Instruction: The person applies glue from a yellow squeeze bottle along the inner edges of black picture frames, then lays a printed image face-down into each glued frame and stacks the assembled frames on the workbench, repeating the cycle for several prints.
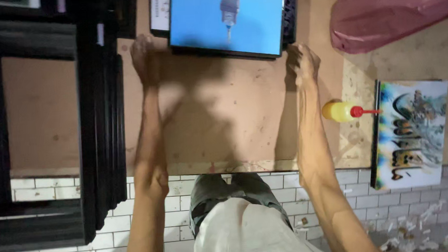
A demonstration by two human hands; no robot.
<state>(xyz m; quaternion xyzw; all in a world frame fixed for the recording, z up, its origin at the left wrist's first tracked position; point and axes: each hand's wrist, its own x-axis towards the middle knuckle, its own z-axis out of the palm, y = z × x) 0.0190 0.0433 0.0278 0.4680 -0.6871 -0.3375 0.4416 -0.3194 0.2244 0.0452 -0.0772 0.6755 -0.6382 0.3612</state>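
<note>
reaching out over the table point(224, 126), i have both arms stretched toward a framed blue picture point(227, 19) that lies flat at the far edge of the brown board – black frame around it, a pale tower shape printed on the blue. my left hand point(143, 56) rests at the frame's near left corner, fingers curled down onto the board just beside the black edge; whether it actually grips the frame i cannot tell. my right hand point(302, 60) sits at the near right corner, knuckles bunched and fingers closed in against the frame's edge, though it's too blurred to say if it holds it or only touches it.

just beside my right forearm lies a yellow glue bottle point(342, 111) on its side, its red nozzle pointing away from my arm toward a colourful art print point(413, 131) that lies at the table's right end. above that, a pink plastic bag point(391, 10) lies bunched in the corner. on my left, a stack of black frames point(101, 127) stands along the board's edge. below the table – white tiled floor point(319, 185), with scraps scattered at the right.
</note>
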